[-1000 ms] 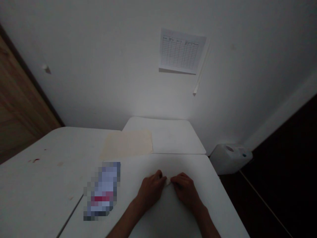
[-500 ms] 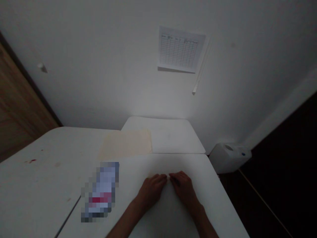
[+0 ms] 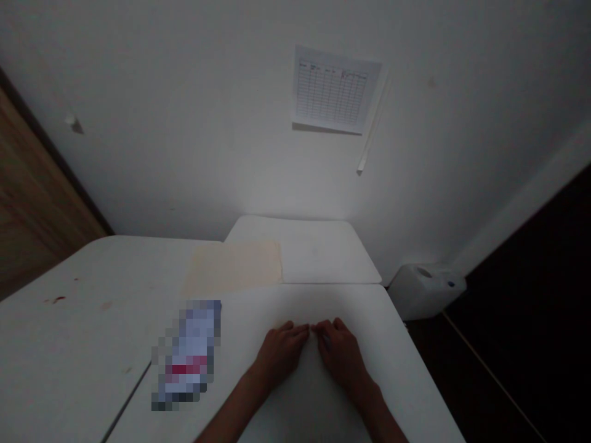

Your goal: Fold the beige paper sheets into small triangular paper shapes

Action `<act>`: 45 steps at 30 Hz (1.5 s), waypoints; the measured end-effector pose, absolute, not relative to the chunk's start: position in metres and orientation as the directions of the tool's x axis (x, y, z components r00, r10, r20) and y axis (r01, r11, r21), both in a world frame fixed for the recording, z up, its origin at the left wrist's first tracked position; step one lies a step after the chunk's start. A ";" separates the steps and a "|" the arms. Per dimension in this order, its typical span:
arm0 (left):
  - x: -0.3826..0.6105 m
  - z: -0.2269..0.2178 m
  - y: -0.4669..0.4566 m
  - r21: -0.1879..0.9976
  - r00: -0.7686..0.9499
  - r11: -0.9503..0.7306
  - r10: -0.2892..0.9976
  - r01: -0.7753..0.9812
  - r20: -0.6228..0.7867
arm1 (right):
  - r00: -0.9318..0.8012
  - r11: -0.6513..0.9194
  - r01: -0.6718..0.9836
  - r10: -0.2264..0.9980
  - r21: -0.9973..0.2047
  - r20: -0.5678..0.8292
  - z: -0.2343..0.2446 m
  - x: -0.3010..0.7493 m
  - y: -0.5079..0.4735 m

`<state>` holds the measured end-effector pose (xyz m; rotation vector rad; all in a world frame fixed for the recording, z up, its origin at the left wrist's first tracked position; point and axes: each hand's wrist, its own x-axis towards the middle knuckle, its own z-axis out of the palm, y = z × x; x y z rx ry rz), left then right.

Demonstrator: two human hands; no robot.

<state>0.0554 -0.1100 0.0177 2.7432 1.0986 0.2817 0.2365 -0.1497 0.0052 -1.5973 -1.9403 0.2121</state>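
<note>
My left hand and my right hand meet fingertip to fingertip just above a white table. Both are closed, with thumb and fingers pressed together in a pinch. Whatever lies between the fingertips, if anything, is too small and dim to make out. To the left of my left hand a blurred-out, pixelated object in pale blue with a red band lies on the tabletop.
A beige rectangular patch covers part of the table toward the wall. A printed sheet with a grid hangs on the wall beside a thin white strip. A white plastic container stands right of the table; a wooden panel is at far left.
My fingers have shifted slightly, with some knuckles raised a little more, while the fingertips stay close together. The whole view has moved a touch; nothing else differs.
</note>
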 end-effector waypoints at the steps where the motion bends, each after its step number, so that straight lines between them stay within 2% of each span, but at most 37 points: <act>1: 0.055 0.018 -0.110 0.231 0.709 -0.711 0.697 0.664 0.111 | -0.078 0.248 0.846 0.933 -0.472 0.351 0.005 0.238 -0.151; 6: 0.055 0.016 -0.110 0.228 0.707 -0.712 0.697 0.664 0.120 | -0.040 0.191 0.893 0.935 -0.408 0.352 0.003 0.247 -0.159; 11: 0.054 0.009 -0.107 0.211 0.710 -0.731 0.682 0.649 0.176 | -0.019 0.181 0.894 0.929 -0.411 0.369 0.003 0.250 -0.161; 15: 0.053 0.003 -0.108 0.119 0.701 -0.759 0.641 0.640 0.313 | -0.043 0.199 0.915 0.913 -0.351 0.405 0.007 0.245 -0.158; 19: 0.052 -0.001 -0.110 0.043 0.696 -0.771 0.595 0.635 0.401 | -0.162 0.290 0.921 0.892 -0.260 0.421 0.010 0.240 -0.154; 23: 0.049 0.001 -0.111 -0.013 0.665 -0.774 0.536 0.634 0.520 | -0.178 0.293 0.921 0.902 -0.255 0.394 0.013 0.239 -0.154; 26: 0.043 0.008 -0.111 0.038 0.541 -0.712 0.566 0.701 0.622 | -0.174 0.286 0.922 0.907 -0.259 0.383 0.015 0.239 -0.156; 29: 0.032 0.015 -0.115 0.184 0.454 -0.635 0.698 0.751 0.553 | -0.169 0.286 0.918 0.909 -0.275 0.380 0.014 0.238 -0.157; 32: 0.019 0.018 -0.121 0.252 0.507 -0.642 0.743 0.724 0.437 | -0.152 0.278 0.915 0.909 -0.292 0.389 0.014 0.238 -0.157; 37: 0.012 0.013 -0.127 0.230 0.561 -0.665 0.733 0.710 0.386 | -0.156 0.287 0.907 0.909 -0.308 0.386 0.015 0.238 -0.159; 45: 0.016 0.007 -0.128 0.160 0.570 -0.676 0.706 0.719 0.421 | -0.213 0.305 0.918 0.918 -0.254 0.333 0.020 0.237 -0.160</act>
